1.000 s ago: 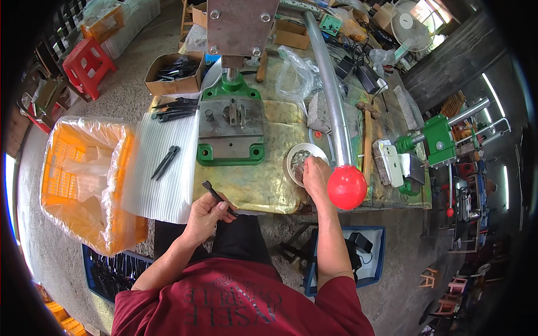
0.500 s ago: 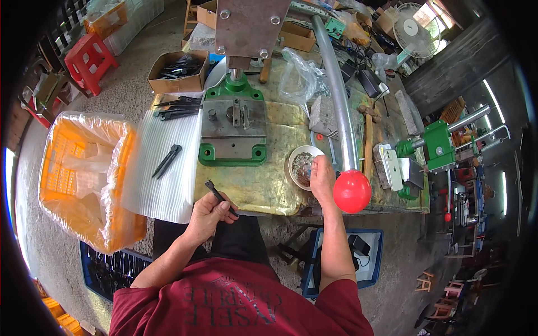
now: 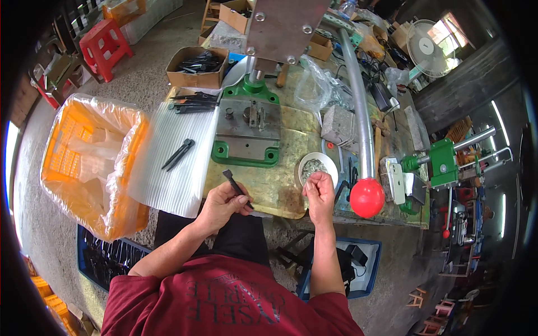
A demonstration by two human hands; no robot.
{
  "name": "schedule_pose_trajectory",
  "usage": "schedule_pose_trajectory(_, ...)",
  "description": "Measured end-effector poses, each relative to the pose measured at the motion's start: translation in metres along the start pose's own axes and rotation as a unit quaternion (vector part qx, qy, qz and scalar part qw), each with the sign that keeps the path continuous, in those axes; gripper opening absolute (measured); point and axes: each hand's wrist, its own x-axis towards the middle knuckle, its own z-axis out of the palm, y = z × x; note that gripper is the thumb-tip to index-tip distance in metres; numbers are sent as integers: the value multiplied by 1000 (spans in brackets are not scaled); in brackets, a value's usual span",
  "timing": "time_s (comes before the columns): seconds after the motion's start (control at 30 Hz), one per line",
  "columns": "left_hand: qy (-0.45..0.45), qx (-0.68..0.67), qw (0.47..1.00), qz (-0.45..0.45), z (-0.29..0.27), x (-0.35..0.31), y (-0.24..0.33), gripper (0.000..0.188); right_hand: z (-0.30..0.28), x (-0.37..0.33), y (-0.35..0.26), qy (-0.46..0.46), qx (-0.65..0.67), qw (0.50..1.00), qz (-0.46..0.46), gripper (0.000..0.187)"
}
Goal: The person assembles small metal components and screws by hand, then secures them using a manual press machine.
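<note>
Right hand (image 3: 320, 197) drawn back toward the near rim of the white bowl (image 3: 333, 161)

Half a second ago its fingers were over the bowl's right side; now they show in front of the near rim, thumb and fingertips brought together. At this size I cannot tell whether anything small is pinched between them, or whether they touch the rim. Thin silvery pieces (image 3: 312, 166) lie heaped inside the bowl, which sits on the bench (image 3: 287, 190).

Left hand (image 3: 221, 207) is clamped round a slim black part (image 3: 231, 180), thumb across it, much as before. That part slants near the bench's front edge, its wider end pointing away from the body.

More black parts (image 3: 180, 152) lie on a white ribbed sheet (image 3: 174, 129), left of the press's green-edged base (image 3: 246, 140). An orange basket (image 3: 70, 151) with a clear plastic liner stands just beside the sheet. Right of the right hand is the lever's red ball (image 3: 367, 198).
</note>
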Motion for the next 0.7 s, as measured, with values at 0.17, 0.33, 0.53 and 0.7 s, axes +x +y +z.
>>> schedule_pose_trajectory(0.17, -17, -39, 999, 13, 7, 6, 8, 12, 30, -15, -9, -31, 104, 994, 24, 18)
schedule_pose_trajectory(0.33, -9, -90, 995, 38, 10, 7, 11, 14, 54, -28, -12, -79, 126, 988, 45, 19)
schedule_pose_trajectory(0.53, -1, -177, 983, 42, 9, 3, 12, 15, 70, -35, -15, -115, 129, 983, 68, 20)
schedule_pose_trajectory(0.7, 1, -201, 979, 44, 7, 1, 10, 14, 76, -37, -15, -121, 135, 981, 73, 20)
